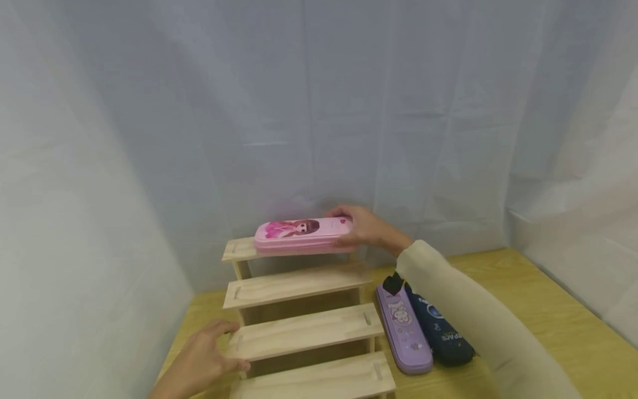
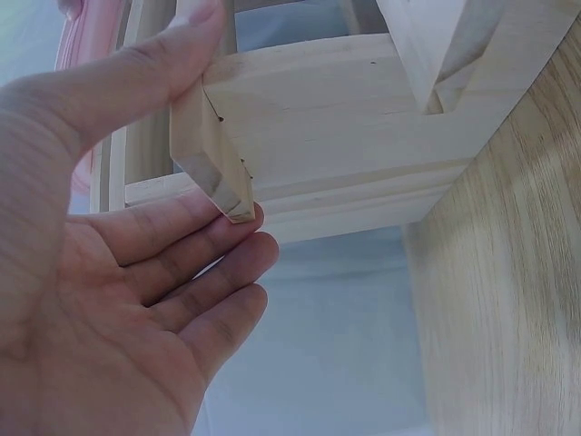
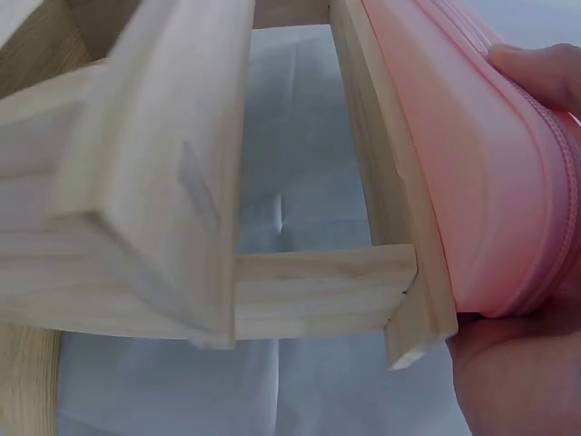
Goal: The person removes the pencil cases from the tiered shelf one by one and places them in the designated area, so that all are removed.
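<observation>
A pink zipped pencil case (image 1: pixel 299 234) printed with a doll-like figure lies along the top board of a wooden stepped rack (image 1: pixel 299 285). My right hand (image 1: pixel 362 224) grips its right end, thumb on the near side and fingers behind. The right wrist view shows the case (image 3: pixel 472 154) resting against the top board, with part of the right hand (image 3: pixel 522 363) around its end. My left hand (image 1: pixel 201 354) holds the left end of a lower board between thumb and fingers. In the left wrist view that board end (image 2: pixel 213 163) sits between the left hand's (image 2: pixel 136 300) thumb and fingertips.
Right of the rack, a purple pencil case (image 1: pixel 405 330) and a dark blue one (image 1: pixel 443 335) with space print lie side by side on the wood-grain table (image 1: pixel 548 310). A black piece (image 1: pixel 394 284) is at the purple case's far end. Pale sheeting (image 1: pixel 309 111) hangs behind.
</observation>
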A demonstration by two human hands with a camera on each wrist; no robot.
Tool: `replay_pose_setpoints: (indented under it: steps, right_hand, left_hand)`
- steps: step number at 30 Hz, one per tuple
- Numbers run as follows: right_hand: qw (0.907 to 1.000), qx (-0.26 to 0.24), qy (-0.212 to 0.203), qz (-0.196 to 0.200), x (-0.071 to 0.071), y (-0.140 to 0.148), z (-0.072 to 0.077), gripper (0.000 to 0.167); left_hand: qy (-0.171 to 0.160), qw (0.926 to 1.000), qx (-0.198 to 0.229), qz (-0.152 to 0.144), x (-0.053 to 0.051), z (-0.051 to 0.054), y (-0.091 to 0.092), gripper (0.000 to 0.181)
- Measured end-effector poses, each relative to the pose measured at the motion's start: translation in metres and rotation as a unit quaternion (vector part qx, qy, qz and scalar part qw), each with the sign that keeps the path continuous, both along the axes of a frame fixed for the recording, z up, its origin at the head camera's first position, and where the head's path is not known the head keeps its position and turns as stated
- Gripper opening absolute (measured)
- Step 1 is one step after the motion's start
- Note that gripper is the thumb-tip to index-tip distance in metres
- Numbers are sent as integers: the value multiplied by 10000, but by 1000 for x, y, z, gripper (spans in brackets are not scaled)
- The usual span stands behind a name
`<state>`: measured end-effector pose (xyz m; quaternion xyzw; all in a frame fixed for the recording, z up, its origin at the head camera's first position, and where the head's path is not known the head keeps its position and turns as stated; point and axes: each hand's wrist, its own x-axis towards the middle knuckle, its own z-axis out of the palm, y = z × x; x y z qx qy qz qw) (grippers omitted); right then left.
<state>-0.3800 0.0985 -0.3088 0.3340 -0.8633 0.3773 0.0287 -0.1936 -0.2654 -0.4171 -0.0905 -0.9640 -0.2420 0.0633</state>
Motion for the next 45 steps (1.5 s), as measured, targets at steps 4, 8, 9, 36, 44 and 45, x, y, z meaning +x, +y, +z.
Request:
replay_pose_setpoints:
  steps: [4, 8, 9, 36, 44, 45]
  right_hand:
    - [9999, -62, 59, -72, 7, 8, -3, 67]
    - [9997, -83, 148, -172, 13, 16, -6, 65]
    - [9996, -73, 209, -193, 14, 18, -7, 64]
    - [9937, -617, 282, -897, 67, 86, -29, 61]
    - [9902, -584, 279, -1237, 80, 113, -28, 61]
    - [9894, -569, 273, -1305, 82, 117, -27, 61]
  left_hand:
    - [-103, 9999, 15, 14, -1, 1, 1, 86]
    - [-100, 9999, -73, -10, -2, 1, 0, 87]
    - [-101, 9999, -81, 0, -2, 1, 0, 87]
    - [136, 9997, -186, 1, -1, -1, -5, 86]
    - [105, 9999, -135, 22, -1, -1, -3, 86]
    - [86, 9999, -122, 19, -1, -1, -2, 86]
